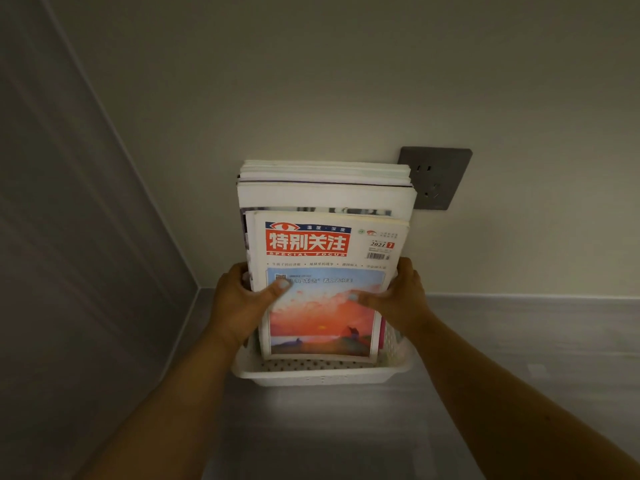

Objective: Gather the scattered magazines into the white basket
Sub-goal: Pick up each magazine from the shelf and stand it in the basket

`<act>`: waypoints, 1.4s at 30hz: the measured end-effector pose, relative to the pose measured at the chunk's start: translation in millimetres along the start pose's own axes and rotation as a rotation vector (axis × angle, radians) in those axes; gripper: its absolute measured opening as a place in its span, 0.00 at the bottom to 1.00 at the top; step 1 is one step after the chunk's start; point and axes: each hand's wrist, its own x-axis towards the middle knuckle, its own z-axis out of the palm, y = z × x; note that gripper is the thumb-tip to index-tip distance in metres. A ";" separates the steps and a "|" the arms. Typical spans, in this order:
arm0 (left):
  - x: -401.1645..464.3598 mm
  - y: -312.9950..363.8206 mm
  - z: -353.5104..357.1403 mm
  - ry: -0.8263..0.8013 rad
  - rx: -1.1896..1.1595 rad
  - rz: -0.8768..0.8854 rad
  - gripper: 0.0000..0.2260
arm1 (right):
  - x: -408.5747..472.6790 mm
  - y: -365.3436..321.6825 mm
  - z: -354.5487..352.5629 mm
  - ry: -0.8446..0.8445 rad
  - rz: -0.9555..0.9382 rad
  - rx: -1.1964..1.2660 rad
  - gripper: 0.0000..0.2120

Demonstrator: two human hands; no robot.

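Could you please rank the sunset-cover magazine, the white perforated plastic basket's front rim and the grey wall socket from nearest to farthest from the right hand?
1. Sunset-cover magazine: gripped by the right hand.
2. White perforated plastic basket's front rim: below, left.
3. Grey wall socket: above, on the wall.

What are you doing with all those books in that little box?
They're magazines, and a person is tidying them into a white basket on a grey counter by the wall. The stack of magazines stands upright in the basket. The left hand and right hand grip its two sides, thumbs pressed on the front cover with the red title and sunset picture. A grey wall socket sits just behind the stack.
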 end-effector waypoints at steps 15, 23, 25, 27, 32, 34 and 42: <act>-91.4 -25.2 -18.6 0.172 -0.179 -0.126 0.22 | -42.9 -12.0 9.5 -0.249 -0.021 -0.002 0.56; -159.0 -35.8 -28.8 0.329 -0.221 -0.172 0.14 | -82.0 -21.0 20.2 -0.369 -0.091 0.016 0.51; -176.5 -41.1 -31.5 0.374 -0.207 -0.195 0.16 | -92.3 -21.9 23.7 -0.404 -0.115 0.013 0.51; -194.8 -45.8 -33.5 0.426 -0.194 -0.214 0.18 | -101.3 -20.7 28.0 -0.451 -0.123 -0.005 0.53; -240.6 -48.4 -37.5 0.541 -0.133 -0.242 0.29 | -130.7 -27.3 32.4 -0.552 -0.144 0.005 0.55; -253.7 -50.2 -40.2 0.586 -0.113 -0.264 0.33 | -141.1 -30.4 33.3 -0.579 -0.160 0.026 0.55; -304.8 -57.8 -47.5 0.654 -0.101 -0.272 0.34 | -171.9 -39.1 46.9 -0.704 -0.221 0.095 0.55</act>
